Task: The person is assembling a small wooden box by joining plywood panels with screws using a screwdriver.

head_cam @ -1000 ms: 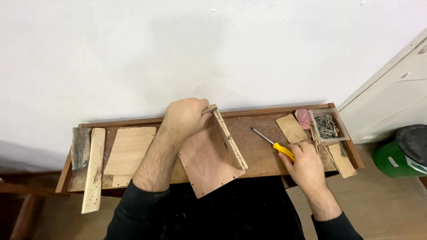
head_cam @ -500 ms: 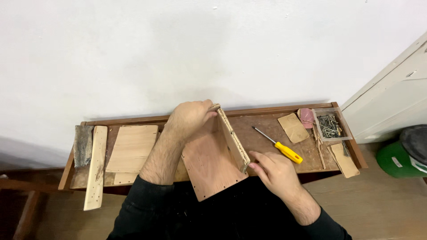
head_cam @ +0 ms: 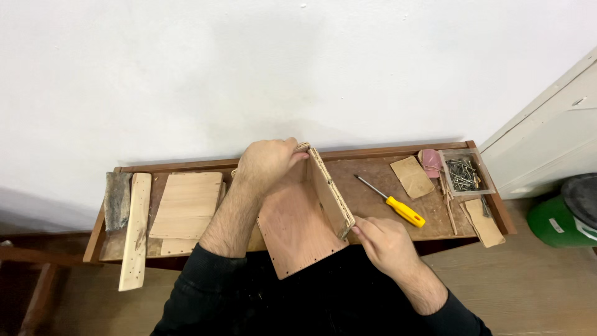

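Note:
A partly built wooden box [head_cam: 301, 224] lies on the narrow wooden bench [head_cam: 373, 152], its brown base panel hanging over the front edge. My left hand [head_cam: 264, 165] grips the far end of its upright pale side panel [head_cam: 331, 193]. My right hand [head_cam: 382, 242] pinches the near end of that side panel, fingertips at its corner. A yellow-handled screwdriver [head_cam: 392, 202] lies on the bench just right of the box, free of both hands.
Pale boards [head_cam: 186, 202] and a long drilled strip [head_cam: 135, 230] lie at the bench's left, beside a grey block [head_cam: 116, 193]. At the right sit a clear tray of nails [head_cam: 463, 173], sandpaper pieces [head_cam: 411, 176] and a pink item [head_cam: 431, 160]. A green bin [head_cam: 569, 214] stands at right.
My right hand left the screwdriver lying on the bench and moved left to the near end of the box's side panel. The left hand stayed on the box.

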